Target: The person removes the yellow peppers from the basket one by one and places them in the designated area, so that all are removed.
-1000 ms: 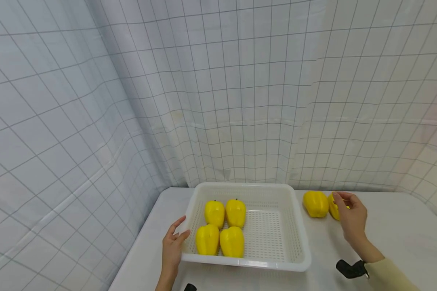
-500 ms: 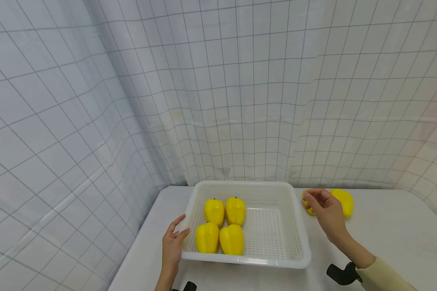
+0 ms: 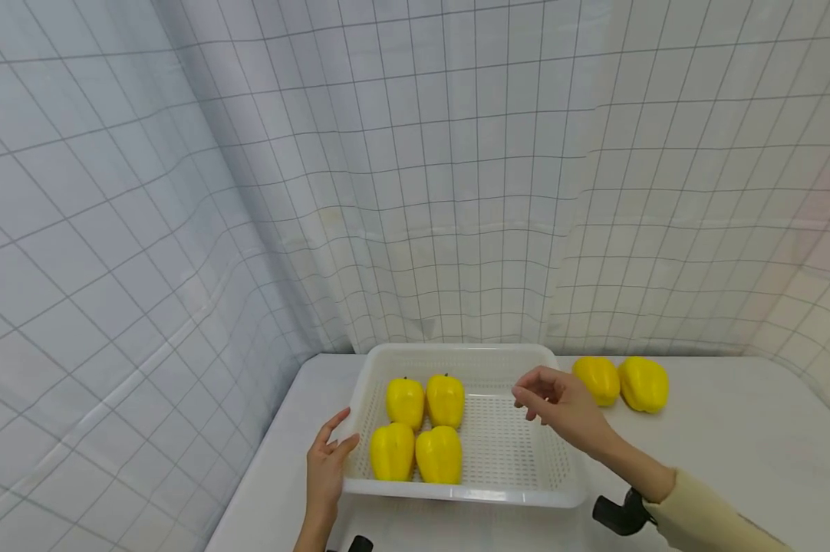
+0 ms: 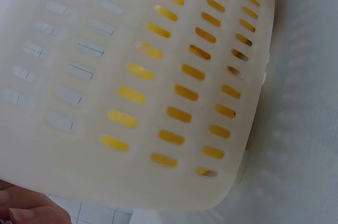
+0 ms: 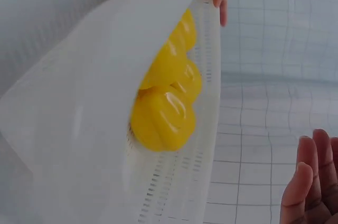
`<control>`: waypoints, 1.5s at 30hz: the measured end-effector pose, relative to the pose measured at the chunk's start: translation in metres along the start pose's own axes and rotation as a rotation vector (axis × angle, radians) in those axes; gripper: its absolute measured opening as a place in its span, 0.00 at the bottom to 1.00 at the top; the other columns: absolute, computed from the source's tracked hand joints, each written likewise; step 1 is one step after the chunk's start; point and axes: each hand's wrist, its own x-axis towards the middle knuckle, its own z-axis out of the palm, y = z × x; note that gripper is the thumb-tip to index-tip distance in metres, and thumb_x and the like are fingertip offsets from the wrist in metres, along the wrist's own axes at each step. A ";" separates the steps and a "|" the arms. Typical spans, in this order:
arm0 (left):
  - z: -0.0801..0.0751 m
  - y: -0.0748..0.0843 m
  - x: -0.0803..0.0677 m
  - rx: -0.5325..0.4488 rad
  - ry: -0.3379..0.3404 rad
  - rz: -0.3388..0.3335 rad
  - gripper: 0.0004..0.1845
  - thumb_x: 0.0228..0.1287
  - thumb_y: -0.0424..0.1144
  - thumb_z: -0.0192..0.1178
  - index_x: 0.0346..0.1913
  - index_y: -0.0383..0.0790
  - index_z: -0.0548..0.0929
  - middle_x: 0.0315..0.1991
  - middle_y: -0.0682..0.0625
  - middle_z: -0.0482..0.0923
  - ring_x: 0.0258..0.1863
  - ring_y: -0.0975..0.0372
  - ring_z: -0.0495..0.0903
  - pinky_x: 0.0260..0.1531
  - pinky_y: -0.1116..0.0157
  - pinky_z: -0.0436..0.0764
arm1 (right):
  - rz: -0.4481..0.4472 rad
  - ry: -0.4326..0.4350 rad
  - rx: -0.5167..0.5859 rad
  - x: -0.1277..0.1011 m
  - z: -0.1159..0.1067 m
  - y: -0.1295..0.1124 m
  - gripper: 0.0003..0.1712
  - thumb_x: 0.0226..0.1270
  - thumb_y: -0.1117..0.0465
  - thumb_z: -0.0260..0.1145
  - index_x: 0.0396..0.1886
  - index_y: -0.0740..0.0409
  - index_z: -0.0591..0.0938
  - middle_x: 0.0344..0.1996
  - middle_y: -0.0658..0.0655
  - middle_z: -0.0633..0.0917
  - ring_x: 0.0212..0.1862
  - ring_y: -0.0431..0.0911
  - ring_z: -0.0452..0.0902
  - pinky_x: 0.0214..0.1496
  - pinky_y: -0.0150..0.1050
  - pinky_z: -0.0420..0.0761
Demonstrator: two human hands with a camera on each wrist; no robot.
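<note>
My left hand (image 3: 327,474) holds the left rim of a white perforated plastic basket (image 3: 466,496), its thumb at the rim. In the left wrist view, the fingers (image 4: 33,211) show at the rim, beside the slotted wall. Four yellow bell peppers, among them a front-left one (image 3: 392,452) and a back-right one (image 3: 446,400), lie in two rows on the basket's left side. My right hand (image 3: 560,402) is over the basket's right side, fingers loosely bent and holding nothing. In the right wrist view its fingers (image 5: 317,166) are apart from the peppers (image 5: 163,118).
Two more yellow peppers, a left one (image 3: 597,380) and a right one (image 3: 643,384), lie side by side on the white table (image 3: 726,452) right of the basket. A white gridded curtain (image 3: 456,192) hangs behind and to the left.
My right hand has left the pepper at the far right and moved left, past the other loose pepper, to over the basket. The left hand has stayed at the rim.
</note>
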 end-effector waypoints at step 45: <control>0.000 -0.002 0.002 0.030 -0.001 0.003 0.24 0.66 0.35 0.56 0.65 0.40 0.71 0.51 0.37 0.79 0.40 0.55 0.82 0.34 0.68 0.80 | 0.305 -0.744 -0.367 0.060 0.093 0.001 0.39 0.56 0.43 0.69 0.63 0.58 0.72 0.56 0.57 0.76 0.53 0.50 0.74 0.49 0.49 0.77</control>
